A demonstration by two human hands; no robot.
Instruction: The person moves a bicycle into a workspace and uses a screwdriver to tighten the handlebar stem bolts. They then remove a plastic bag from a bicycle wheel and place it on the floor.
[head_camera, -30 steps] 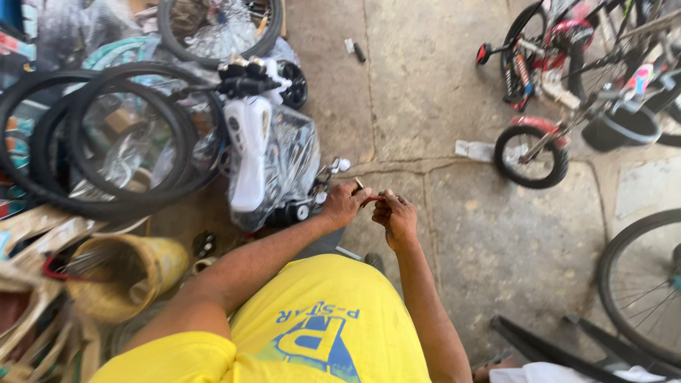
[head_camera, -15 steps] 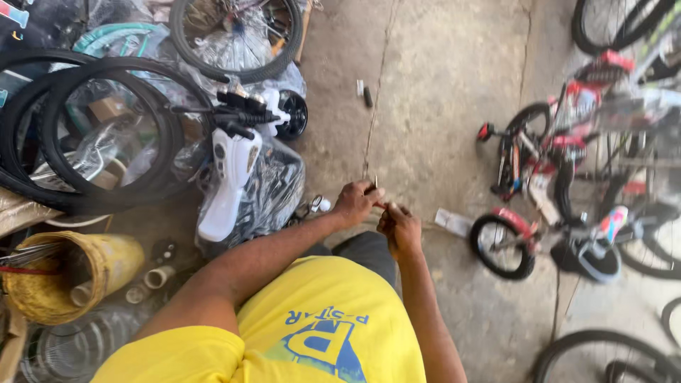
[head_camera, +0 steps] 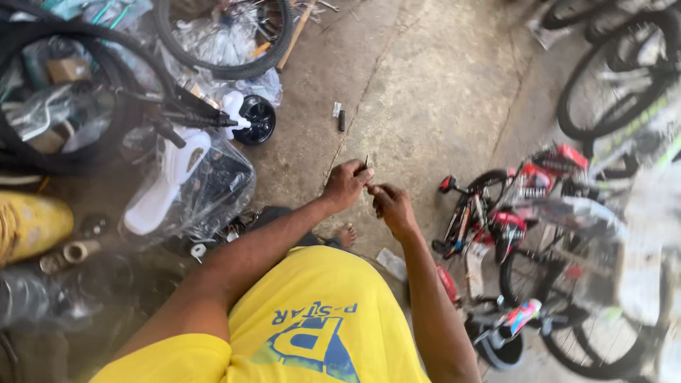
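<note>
My left hand (head_camera: pixel 345 184) and my right hand (head_camera: pixel 392 207) meet in front of me above the concrete floor. Between their fingertips they pinch a small thin dark part (head_camera: pixel 367 168), too small to name; one end sticks up past my left fingers. Both arms reach out over my yellow shirt (head_camera: pixel 312 319). A bare foot (head_camera: pixel 345 236) shows just below the hands.
Black tyres (head_camera: pixel 85 106) and a spoked wheel (head_camera: pixel 220 35) lie at the left with white plastic-wrapped bike parts (head_camera: pixel 177 191). A small red children's bicycle (head_camera: pixel 511 206) and larger bikes (head_camera: pixel 617 78) stand at the right. Small bits (head_camera: pixel 340 117) lie on the floor.
The view has swung, so the red bicycle sits closer at the right and the tyres have slid left. My hands stay together, pinching the same small part.
</note>
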